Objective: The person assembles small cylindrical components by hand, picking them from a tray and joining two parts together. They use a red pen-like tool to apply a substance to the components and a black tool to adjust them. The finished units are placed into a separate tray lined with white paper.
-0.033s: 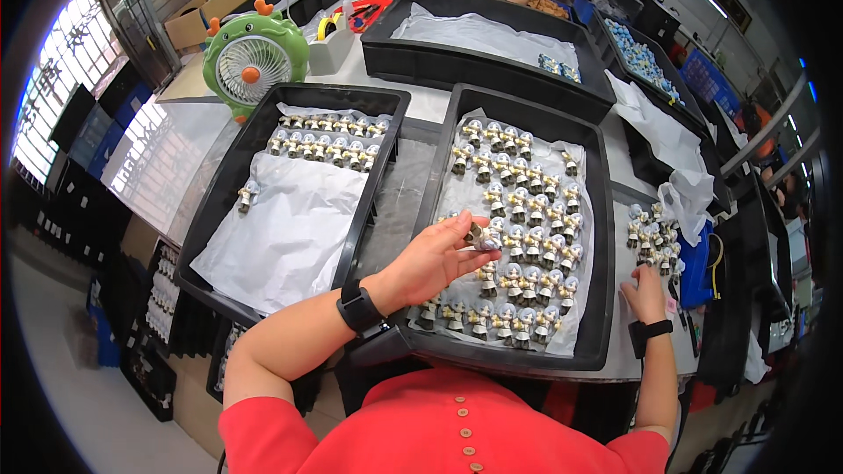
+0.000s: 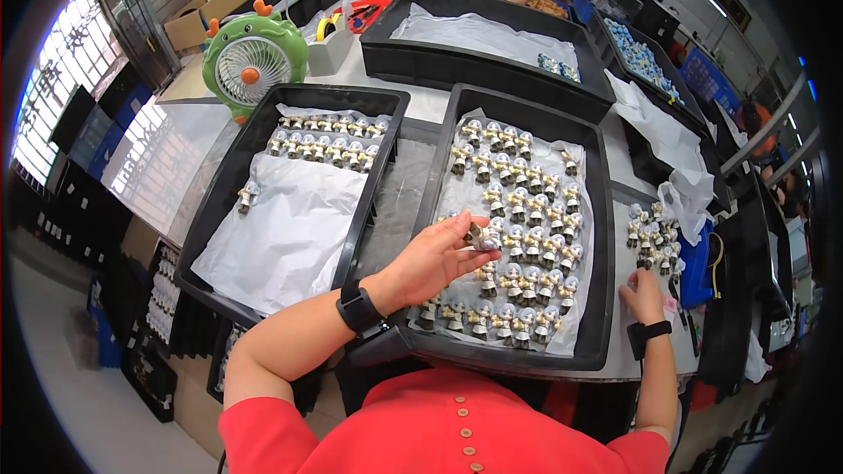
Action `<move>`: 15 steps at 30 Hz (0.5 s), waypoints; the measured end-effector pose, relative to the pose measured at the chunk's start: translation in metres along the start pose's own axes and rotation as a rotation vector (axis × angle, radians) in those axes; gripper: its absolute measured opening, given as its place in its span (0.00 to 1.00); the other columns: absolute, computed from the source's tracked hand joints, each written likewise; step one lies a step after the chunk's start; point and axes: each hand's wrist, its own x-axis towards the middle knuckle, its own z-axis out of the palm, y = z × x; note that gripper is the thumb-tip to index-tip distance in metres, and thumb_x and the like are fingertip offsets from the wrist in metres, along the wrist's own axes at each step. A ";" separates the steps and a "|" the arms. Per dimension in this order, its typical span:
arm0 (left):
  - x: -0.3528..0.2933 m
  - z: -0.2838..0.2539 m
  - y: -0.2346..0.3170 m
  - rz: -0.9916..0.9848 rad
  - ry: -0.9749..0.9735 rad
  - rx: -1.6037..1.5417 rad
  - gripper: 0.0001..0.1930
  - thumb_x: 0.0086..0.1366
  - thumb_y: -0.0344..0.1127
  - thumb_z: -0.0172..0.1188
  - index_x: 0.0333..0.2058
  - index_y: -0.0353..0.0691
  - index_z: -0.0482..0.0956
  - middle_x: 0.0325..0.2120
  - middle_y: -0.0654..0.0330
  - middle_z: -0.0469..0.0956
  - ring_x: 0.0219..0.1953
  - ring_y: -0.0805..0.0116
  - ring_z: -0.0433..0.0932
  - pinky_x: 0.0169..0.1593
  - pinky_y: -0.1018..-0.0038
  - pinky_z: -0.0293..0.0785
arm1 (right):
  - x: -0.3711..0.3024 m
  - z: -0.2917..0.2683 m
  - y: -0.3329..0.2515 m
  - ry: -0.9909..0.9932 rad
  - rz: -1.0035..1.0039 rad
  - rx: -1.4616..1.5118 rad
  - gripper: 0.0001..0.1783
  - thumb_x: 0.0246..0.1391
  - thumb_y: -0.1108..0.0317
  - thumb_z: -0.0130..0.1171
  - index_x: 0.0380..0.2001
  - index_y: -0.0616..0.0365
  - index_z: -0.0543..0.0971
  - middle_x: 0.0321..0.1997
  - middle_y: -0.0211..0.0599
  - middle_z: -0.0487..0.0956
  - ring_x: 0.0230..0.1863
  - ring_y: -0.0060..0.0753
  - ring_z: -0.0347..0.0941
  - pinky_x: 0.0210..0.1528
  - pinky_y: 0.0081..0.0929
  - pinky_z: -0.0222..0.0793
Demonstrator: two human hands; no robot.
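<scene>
While the left hand hangs over the right tray, its thumb and fingers are closed lightly about a small figure, which lies just at 2 o'clock from the palm. That figure is tipped on its side, its pale, silvery hair apparently toward 4 o'clock and its brown lower part toward 10; the face is too small to make out. Its mates in the tray wear white with golden-yellow touches, above dark brown legs, and lie in close rows on white paper. At 3 o'clock from the left hand, the right hand rests low by the table, fingers half curled, close to a loose cluster of figures at its 12 o'clock; whether it grips one cannot be told. A blue bin sits at 2 o'clock from that hand. Toward 10 o'clock from the left hand, the left tray has two rows of figures along its 12 o'clock end and a lone figure near its 9 o'clock side. Beyond that tray, at its 11 o'clock, stands a green fan.
</scene>
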 end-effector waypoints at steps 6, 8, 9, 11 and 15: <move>-0.001 -0.001 0.002 -0.011 0.026 -0.003 0.20 0.70 0.47 0.39 0.49 0.37 0.65 0.44 0.50 0.70 0.52 0.54 0.70 0.56 0.71 0.68 | -0.005 0.003 -0.003 -0.089 0.137 0.172 0.10 0.43 0.68 0.59 0.24 0.63 0.71 0.22 0.44 0.73 0.27 0.45 0.71 0.32 0.36 0.66; -0.002 -0.002 0.003 -0.017 0.032 -0.009 0.20 0.70 0.47 0.39 0.49 0.38 0.65 0.44 0.50 0.70 0.52 0.54 0.70 0.56 0.71 0.68 | -0.004 0.002 -0.003 -0.047 0.146 0.170 0.10 0.43 0.67 0.59 0.24 0.63 0.71 0.23 0.44 0.73 0.28 0.46 0.71 0.32 0.36 0.66; -0.003 -0.002 0.003 -0.023 0.035 -0.011 0.20 0.70 0.47 0.39 0.49 0.38 0.65 0.43 0.50 0.70 0.52 0.54 0.70 0.55 0.72 0.68 | -0.002 -0.001 0.002 -0.002 0.142 0.145 0.11 0.43 0.67 0.60 0.24 0.63 0.71 0.24 0.44 0.73 0.29 0.46 0.71 0.32 0.37 0.66; -0.003 -0.002 0.004 -0.029 0.040 -0.022 0.20 0.69 0.48 0.39 0.49 0.38 0.65 0.43 0.50 0.70 0.52 0.54 0.70 0.55 0.72 0.68 | -0.001 -0.003 0.021 0.158 -0.009 -0.019 0.13 0.40 0.66 0.62 0.26 0.61 0.71 0.30 0.45 0.72 0.35 0.48 0.70 0.36 0.38 0.65; -0.002 0.003 0.002 -0.028 0.054 0.004 0.22 0.69 0.50 0.40 0.49 0.38 0.65 0.44 0.49 0.70 0.52 0.54 0.70 0.55 0.71 0.67 | -0.011 -0.005 0.052 0.079 0.170 -0.067 0.18 0.35 0.67 0.65 0.31 0.59 0.70 0.34 0.45 0.71 0.37 0.50 0.69 0.40 0.39 0.65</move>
